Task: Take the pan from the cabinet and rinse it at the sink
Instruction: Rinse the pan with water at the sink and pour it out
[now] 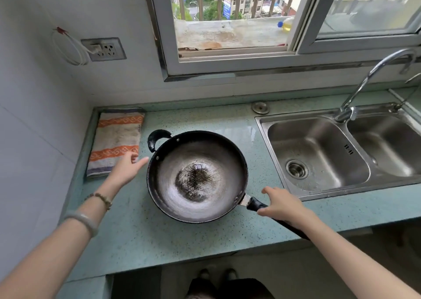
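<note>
Two bare arms, no sleeves. On the left wrist, a string of small round beads (pixel 100 199) and, just behind it, a smooth pale green bangle (pixel 83 221). Nothing worn on the right arm. Down low, two shoes (pixel 216 273), blurry and dark.

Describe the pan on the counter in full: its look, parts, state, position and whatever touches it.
The pan is a round, deep, dark metal wok with a worn grey inside and a dark speckled patch of residue at its centre. It sits upright on the green speckled counter, left of the sink. A small black loop handle sticks out at its far-left rim, and a long black handle runs toward the counter's front edge. The right hand rests over that long handle; the left hand hovers open beside the rim, apparently not touching.
</note>
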Action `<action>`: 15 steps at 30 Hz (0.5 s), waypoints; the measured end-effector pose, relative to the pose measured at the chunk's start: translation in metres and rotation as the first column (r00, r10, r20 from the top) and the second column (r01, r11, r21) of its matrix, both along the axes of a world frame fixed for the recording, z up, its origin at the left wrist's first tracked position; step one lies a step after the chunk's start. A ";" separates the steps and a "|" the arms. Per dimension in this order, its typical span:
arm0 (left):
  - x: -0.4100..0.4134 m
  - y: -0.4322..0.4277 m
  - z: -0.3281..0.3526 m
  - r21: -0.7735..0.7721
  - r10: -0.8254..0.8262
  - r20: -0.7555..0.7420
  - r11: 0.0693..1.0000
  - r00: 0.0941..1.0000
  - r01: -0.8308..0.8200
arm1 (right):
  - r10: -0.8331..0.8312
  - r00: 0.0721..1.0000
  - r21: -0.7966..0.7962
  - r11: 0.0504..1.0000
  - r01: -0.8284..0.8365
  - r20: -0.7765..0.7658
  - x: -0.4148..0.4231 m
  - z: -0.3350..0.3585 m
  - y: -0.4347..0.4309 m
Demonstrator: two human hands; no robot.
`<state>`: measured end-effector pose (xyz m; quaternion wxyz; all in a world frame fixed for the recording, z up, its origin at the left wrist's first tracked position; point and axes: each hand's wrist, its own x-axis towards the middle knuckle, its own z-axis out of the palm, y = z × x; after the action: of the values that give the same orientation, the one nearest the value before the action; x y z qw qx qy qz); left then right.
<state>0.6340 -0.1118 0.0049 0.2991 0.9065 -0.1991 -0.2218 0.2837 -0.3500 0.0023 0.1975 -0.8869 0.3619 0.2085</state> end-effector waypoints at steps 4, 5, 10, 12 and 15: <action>0.036 -0.042 0.007 0.061 -0.045 0.024 0.997 0.999 0.044 | -0.036 0.999 0.009 0.999 0.036 -0.013 0.002 -0.001 0.002; 0.043 -0.051 0.006 0.066 -0.056 0.017 0.996 0.998 0.055 | -0.050 0.999 0.003 0.999 0.051 -0.020 0.001 -0.002 0.003; 0.069 -0.088 -0.006 0.068 -0.039 -0.010 0.997 0.999 0.039 | -0.115 0.991 -0.049 0.993 0.112 -0.063 -0.006 -0.010 0.013; 0.079 -0.095 -0.013 0.087 -0.021 -0.051 0.996 0.999 0.025 | -0.125 0.990 -0.067 0.990 0.121 -0.059 -0.008 -0.012 0.016; 0.090 -0.103 -0.026 0.107 -0.012 -0.072 0.994 0.997 0.019 | -0.152 0.988 -0.100 0.984 0.149 -0.022 -0.011 -0.016 0.017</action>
<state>0.7238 -0.2152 -0.0212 0.2552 0.9112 -0.1831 -0.2665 0.2726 -0.3329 -0.0135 0.1635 -0.8624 0.4405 0.1882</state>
